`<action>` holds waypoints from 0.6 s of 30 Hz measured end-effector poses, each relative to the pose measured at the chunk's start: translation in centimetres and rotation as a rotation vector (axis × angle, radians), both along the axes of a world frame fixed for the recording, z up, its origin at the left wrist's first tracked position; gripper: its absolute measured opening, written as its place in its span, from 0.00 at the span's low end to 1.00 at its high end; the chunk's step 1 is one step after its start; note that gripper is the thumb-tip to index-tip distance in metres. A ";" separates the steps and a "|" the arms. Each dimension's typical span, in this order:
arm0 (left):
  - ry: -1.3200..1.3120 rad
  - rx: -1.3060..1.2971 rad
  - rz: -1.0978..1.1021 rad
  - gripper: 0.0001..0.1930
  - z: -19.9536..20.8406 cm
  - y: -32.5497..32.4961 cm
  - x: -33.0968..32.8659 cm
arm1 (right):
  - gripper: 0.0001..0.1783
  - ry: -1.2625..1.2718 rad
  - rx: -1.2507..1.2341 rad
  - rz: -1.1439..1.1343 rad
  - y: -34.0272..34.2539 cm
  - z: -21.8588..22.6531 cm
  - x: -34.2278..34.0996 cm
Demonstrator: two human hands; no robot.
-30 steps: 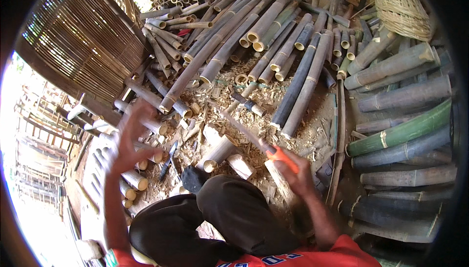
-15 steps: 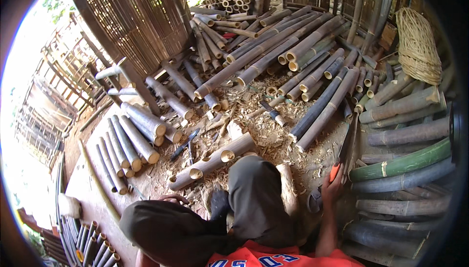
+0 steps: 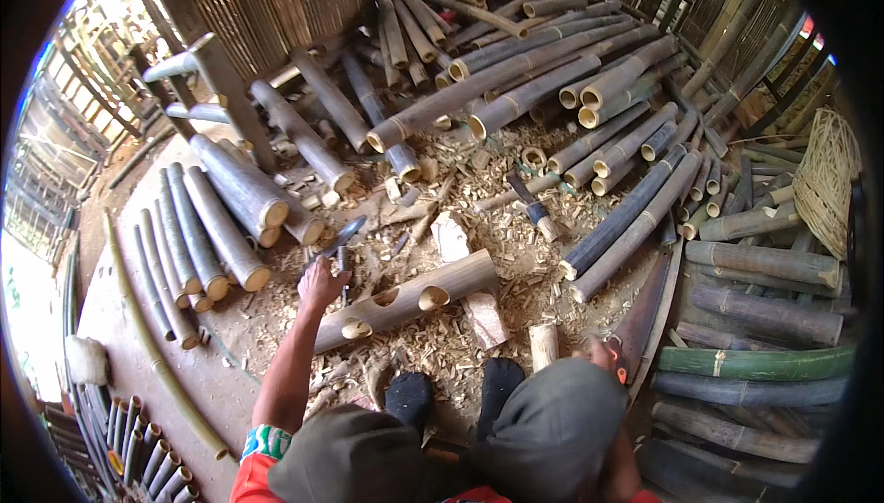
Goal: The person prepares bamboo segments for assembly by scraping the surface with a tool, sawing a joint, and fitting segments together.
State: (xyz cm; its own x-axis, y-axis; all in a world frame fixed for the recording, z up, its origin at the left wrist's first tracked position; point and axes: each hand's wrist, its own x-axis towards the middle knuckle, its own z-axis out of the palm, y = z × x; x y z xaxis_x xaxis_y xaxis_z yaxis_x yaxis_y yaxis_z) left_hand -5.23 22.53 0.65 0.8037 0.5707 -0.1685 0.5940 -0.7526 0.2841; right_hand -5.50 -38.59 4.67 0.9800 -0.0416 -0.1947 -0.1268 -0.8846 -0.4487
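Note:
My left hand point(image 3: 319, 284) reaches forward past my knee, its fingers closed around the handle of a knife point(image 3: 348, 234) on the littered ground. A smaller tool point(image 3: 343, 264) lies beside that hand. In front of my feet rests a bamboo tube point(image 3: 396, 302) with several round holes cut in its upper side. My right hand point(image 3: 603, 352) is beside my right knee, next to the orange handle point(image 3: 622, 375) of a saw point(image 3: 643, 319). The knee partly hides that hand, and whether it still grips the saw does not show.
Cut bamboo poles point(image 3: 516, 89) lie in a large heap ahead, and shorter lengths point(image 3: 221, 227) stand in a row at left. More poles, one green point(image 3: 755, 362), are stacked at right. Wood chips cover the ground around a mallet-like piece point(image 3: 534, 211) and a wooden block point(image 3: 485, 321).
My left hand has moved forward from beside my leg and taken hold of the knife. My right hand has shifted toward my knee; the saw stays in about the same place. My knees have parted.

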 end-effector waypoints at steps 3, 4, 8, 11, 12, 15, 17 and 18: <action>0.193 0.087 -0.109 0.35 -2.1 1.2 1.3 | 0.26 0.092 0.057 0.239 6.8 0.7 1.1; 0.207 0.036 -0.112 0.31 -2.1 0.7 1.8 | 0.25 0.053 -0.005 0.330 8.4 1.9 1.5; 0.127 0.008 -0.126 0.24 -2.2 0.9 2.8 | 0.23 0.044 0.018 0.327 9.2 -0.7 8.1; -0.015 -0.064 0.105 0.17 -1.6 1.6 3.1 | 0.24 -0.158 -0.050 0.393 10.0 -2.8 16.9; -0.119 -0.145 0.225 0.16 -1.8 3.0 2.6 | 0.25 -0.216 -0.083 0.387 10.8 -4.1 19.9; -0.413 0.015 0.308 0.14 -0.4 3.7 2.9 | 0.31 -0.083 -0.203 0.299 13.4 -4.9 27.6; -0.514 0.035 0.196 0.15 0.9 3.6 3.0 | 0.35 -0.099 -0.268 0.363 14.9 -5.8 30.0; -0.570 0.041 0.094 0.16 1.4 3.0 3.7 | 0.36 -0.171 -0.314 0.387 14.3 -7.4 30.5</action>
